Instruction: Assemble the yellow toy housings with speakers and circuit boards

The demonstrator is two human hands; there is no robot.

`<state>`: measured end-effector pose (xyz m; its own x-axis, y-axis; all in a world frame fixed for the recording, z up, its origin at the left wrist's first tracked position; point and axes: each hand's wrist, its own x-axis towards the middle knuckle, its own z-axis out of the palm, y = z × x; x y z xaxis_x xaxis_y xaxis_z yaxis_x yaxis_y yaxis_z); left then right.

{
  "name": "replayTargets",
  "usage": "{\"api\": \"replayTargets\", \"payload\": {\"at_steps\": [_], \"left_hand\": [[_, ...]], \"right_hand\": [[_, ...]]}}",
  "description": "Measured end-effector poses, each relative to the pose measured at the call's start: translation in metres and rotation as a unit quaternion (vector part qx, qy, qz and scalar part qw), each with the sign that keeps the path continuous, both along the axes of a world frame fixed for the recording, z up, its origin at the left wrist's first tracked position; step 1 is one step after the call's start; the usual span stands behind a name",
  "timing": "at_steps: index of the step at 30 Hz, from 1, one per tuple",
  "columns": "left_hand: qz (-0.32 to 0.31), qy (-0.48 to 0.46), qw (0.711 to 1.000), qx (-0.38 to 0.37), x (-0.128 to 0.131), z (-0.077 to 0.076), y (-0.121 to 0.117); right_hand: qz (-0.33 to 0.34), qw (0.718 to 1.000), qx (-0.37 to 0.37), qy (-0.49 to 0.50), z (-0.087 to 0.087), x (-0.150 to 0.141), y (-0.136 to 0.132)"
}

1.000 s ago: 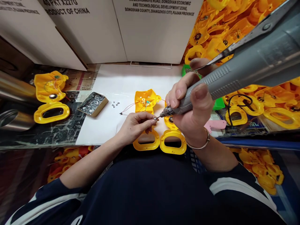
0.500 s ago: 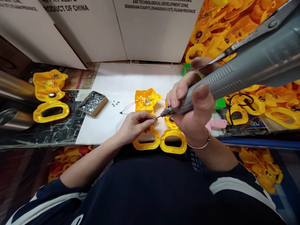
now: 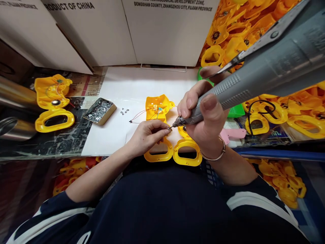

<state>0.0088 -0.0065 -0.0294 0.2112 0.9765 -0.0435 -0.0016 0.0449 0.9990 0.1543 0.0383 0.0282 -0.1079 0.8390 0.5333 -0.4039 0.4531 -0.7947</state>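
Note:
My right hand (image 3: 203, 112) is wrapped round a grey electric screwdriver (image 3: 243, 81), whose bit points down to the left. The tip of the bit meets the fingertips of my left hand (image 3: 148, 135). Thumb and forefinger there are pinched on a tiny metal screw (image 3: 169, 128), mostly hidden by the fingers. Beneath my hands lie two yellow plastic shells with oval handles: the left shell (image 3: 158, 157) has thin wires and a small green board, and the right shell (image 3: 188, 162) is partly covered by my right hand.
On the left are a metal tin (image 3: 100, 112) of small shiny parts, a few loose metal bits (image 3: 124, 111) and another yellow shell (image 3: 54, 120). A green tray (image 3: 236, 111), a pink tool (image 3: 233, 134) and heaped yellow shells (image 3: 264, 20) are at right. White cartons (image 3: 165, 37) stand behind.
The screwdriver and my right hand have shifted slightly left. The bit stays at the pinched fingertips of my left hand, which hardly moves. The view has tipped a little.

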Motion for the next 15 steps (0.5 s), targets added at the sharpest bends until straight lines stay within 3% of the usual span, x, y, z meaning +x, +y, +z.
{"api": "replayTargets", "payload": {"at_steps": [7, 15], "left_hand": [[-0.003, 0.057, 0.997, 0.053, 0.0000, 0.0026, 0.0004], [0.004, 0.108, 0.988, 0.107, 0.0051, -0.0024, 0.0005]], "right_hand": [[-0.010, 1.000, 0.019, -0.003, -0.0077, -0.0015, 0.0059], [-0.024, 1.000, -0.003, 0.009, -0.0011, 0.0055, -0.0001]]}}
